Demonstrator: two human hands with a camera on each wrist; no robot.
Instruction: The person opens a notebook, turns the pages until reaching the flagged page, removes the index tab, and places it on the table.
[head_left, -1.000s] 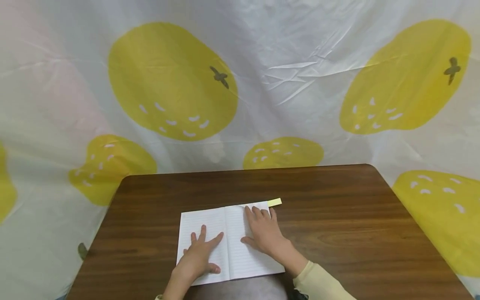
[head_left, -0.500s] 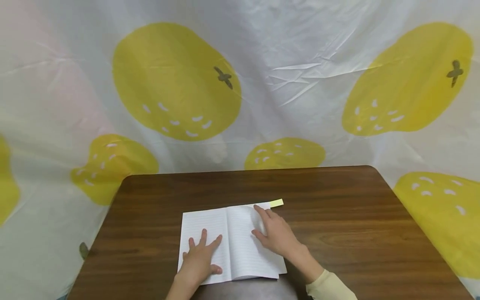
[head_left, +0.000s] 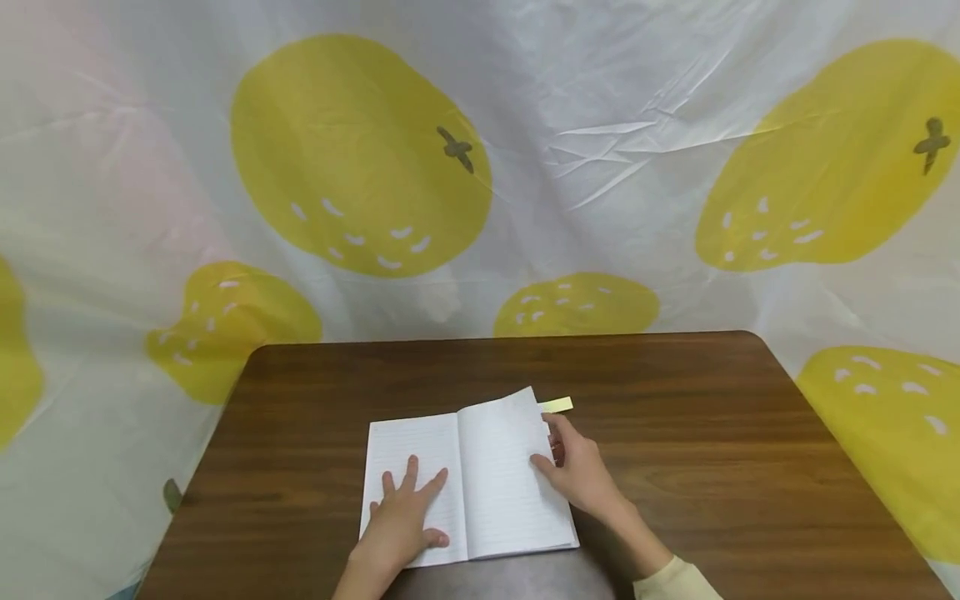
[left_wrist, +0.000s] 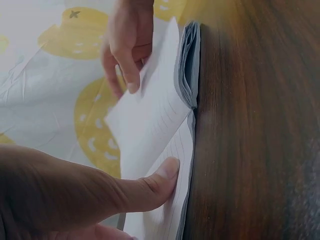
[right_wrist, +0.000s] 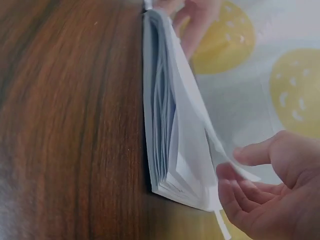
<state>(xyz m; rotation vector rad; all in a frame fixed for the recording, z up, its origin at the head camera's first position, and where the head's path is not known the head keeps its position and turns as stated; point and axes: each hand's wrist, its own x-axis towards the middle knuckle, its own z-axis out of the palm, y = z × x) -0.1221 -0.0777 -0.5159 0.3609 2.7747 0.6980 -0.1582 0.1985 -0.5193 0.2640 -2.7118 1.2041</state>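
An open lined notebook (head_left: 495,508) lies on the table, its right side thick with loosely stacked leaves. My left hand (head_left: 397,521) rests spread on the left page, and its thumb presses near the lower edge in the left wrist view. At the right page's outer edge, my right hand (head_left: 585,479) holds a lifted page (head_left: 504,442) between thumb and curled fingers. That page's far corner stands up off the stack. In the right wrist view, the right hand (right_wrist: 280,187) has its thumb above the page edge and its fingers below. A yellow sticky tab (head_left: 557,405) pokes out past the top right.
The brown wooden table (head_left: 720,450) has rounded far corners. Behind it hangs a pale curtain (head_left: 570,200) printed with large yellow fruit. A dark grey surface (head_left: 510,582) shows below the notebook's near edge.
The right hand has moved from lying on the right page to its outer edge, raising a page with it. The left hand has stayed spread on the left page.
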